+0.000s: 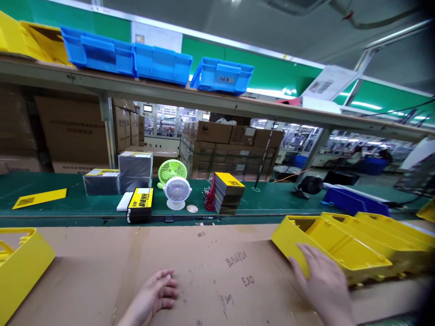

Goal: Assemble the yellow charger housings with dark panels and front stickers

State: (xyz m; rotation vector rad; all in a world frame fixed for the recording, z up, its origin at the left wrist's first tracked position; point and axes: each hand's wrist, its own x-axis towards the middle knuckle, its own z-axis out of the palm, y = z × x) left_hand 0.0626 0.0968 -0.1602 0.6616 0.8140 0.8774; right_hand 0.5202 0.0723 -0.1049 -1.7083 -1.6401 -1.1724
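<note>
My left hand (156, 292) is over the brown cardboard sheet (204, 258), fingers loosely bent and apart, holding nothing. Over on the right, my right hand (321, 283) reaches to the nearest yellow plastic housing (288, 237), an open-topped shell at the end of a row. Its thumb and fingers are spread against the shell's end; whether they touch it I cannot tell. More yellow housings (380, 231) stand close behind that one. Another yellow housing (25, 280) sits at the left edge, well away from my left hand.
Beyond the cardboard, a green bench holds a white fan (177, 192), a green fan (172, 170), a stack of yellow-topped cards (229, 194), a black-and-yellow box (140, 203) and a blue bin (355, 202). Blue bins (222, 74) line the overhead shelf (163, 88).
</note>
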